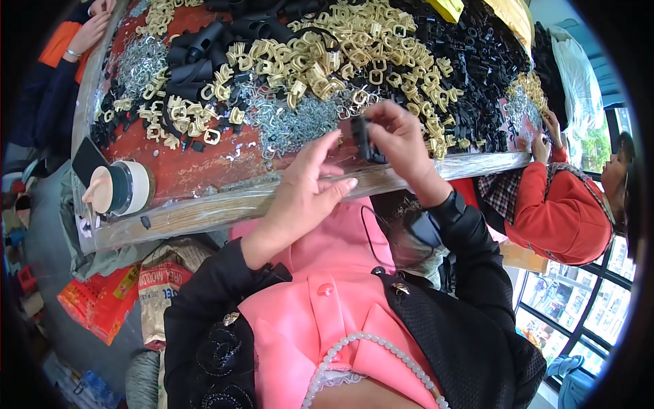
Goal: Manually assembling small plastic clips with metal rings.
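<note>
Perhaps the likeliest trouble runs along the near edge of the surface point(180, 169): near its left corner sits a round container point(138, 187), which a bump could send off. Next, the left hand point(308, 185), apparently empty with fingers loosely spread, hovers over the near edge; a low sweep could scatter the metal bits point(293, 124) beyond it. The right hand point(398, 140) pinches a black part point(362, 140) just inside that edge; a slack pinch could lose it among the black pieces point(477, 102) farther right.
</note>
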`<act>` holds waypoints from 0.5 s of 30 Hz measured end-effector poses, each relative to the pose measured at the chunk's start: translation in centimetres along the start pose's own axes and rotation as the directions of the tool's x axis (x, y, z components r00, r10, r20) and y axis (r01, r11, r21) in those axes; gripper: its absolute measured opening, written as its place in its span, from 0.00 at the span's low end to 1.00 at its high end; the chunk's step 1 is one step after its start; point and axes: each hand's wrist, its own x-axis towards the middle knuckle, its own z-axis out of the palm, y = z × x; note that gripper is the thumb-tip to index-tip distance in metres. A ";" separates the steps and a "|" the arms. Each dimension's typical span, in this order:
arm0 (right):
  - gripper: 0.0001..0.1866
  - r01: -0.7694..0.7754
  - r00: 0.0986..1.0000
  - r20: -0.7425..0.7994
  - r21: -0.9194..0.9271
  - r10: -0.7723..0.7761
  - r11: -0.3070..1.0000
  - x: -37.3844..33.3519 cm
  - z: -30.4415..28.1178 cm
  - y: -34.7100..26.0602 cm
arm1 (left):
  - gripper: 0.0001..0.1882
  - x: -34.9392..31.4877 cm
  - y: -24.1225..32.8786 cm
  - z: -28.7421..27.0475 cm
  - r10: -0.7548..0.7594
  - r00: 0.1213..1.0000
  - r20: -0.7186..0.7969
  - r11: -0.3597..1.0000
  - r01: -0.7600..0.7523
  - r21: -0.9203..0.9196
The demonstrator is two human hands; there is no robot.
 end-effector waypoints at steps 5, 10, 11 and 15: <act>0.03 -0.126 0.963 0.260 0.211 0.069 0.969 -2.2 2.3 -1.0 | 0.19 0.9 -0.8 -1.3 0.461 0.887 0.014 0.801 -0.423 0.425; 0.04 0.234 0.953 0.273 -0.373 -0.135 0.898 -1.0 0.3 -0.9 | 0.14 0.4 -1.4 -3.3 -0.014 0.999 -0.033 0.967 0.005 -0.257; 0.04 0.391 0.920 0.256 -0.635 -0.296 0.666 -0.5 -0.1 -0.5 | 0.13 0.5 -1.5 -3.8 -0.104 0.994 -0.036 0.921 0.082 -0.381; 0.04 0.406 0.889 0.207 -0.770 -0.409 0.492 0.8 -0.8 1.6 | 0.12 0.5 -1.3 -4.3 -0.202 0.979 -0.014 0.836 0.166 -0.523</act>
